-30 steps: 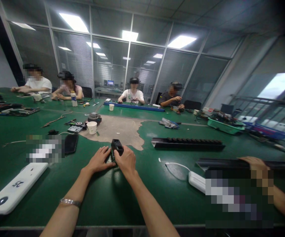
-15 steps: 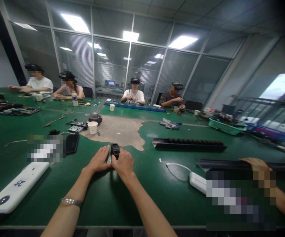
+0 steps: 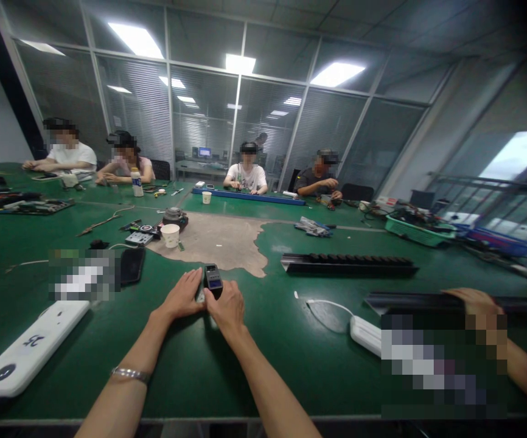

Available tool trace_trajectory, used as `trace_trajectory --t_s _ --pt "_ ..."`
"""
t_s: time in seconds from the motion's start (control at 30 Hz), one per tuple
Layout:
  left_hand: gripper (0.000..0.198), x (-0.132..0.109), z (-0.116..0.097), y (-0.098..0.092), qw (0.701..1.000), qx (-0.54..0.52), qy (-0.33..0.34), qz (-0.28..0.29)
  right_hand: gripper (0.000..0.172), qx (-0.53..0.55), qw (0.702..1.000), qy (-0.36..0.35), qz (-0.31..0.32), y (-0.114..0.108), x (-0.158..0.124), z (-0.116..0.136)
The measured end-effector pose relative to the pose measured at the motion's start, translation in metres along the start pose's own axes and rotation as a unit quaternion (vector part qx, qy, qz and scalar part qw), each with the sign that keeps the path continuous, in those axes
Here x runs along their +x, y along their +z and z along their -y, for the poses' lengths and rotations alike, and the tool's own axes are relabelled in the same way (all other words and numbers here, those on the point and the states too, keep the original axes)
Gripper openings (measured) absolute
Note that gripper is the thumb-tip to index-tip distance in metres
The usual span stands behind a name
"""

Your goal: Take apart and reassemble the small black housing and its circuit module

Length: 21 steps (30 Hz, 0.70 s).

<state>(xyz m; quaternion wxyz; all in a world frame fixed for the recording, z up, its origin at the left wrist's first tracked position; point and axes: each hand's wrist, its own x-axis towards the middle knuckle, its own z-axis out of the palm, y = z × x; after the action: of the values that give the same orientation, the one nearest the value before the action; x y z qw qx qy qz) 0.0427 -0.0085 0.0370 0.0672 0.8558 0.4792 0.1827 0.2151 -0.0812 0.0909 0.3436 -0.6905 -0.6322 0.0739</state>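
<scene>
A small black device with a little lit screen [image 3: 213,280] stands on the green table [image 3: 209,365] just in front of me. My right hand [image 3: 227,306] is closed around its lower part and holds it upright. My left hand [image 3: 182,296] lies beside it on the left, fingers stretched out flat on the table and touching the device's base. A metal bracelet [image 3: 129,375] sits on my left wrist.
A black phone [image 3: 131,265] and a white flat device [image 3: 24,354] lie to my left. A paper cup [image 3: 170,235] stands ahead. A black slotted tray [image 3: 348,264] and a white adapter with cable [image 3: 364,333] lie right. Another person's hand [image 3: 476,301] rests at far right; several people sit opposite.
The black device has been turned in my right hand, so a small lit screen now faces me. Both hands stay in nearly the same spot.
</scene>
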Motion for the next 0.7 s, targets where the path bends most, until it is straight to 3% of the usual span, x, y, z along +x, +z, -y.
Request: trace_trajectory --t_s 0.23,0.43,0.7 --pt "0.111 -0.001 -0.002 -0.002 1.000 -0.013 -0.007 0.003 0.027 0.058 0.996 -0.041 -0.062 -0.020 0.012 0.000" --pt "0.114 0.000 0.003 0.001 1.000 -0.017 0.006 -0.001 0.025 0.039 0.995 -0.010 -0.088 -0.044 0.022 -0.038" --pt "0.110 0.001 0.004 0.002 1.000 -0.005 -0.001 0.014 0.031 -0.008 0.997 0.032 -0.064 -0.041 0.016 -0.075"
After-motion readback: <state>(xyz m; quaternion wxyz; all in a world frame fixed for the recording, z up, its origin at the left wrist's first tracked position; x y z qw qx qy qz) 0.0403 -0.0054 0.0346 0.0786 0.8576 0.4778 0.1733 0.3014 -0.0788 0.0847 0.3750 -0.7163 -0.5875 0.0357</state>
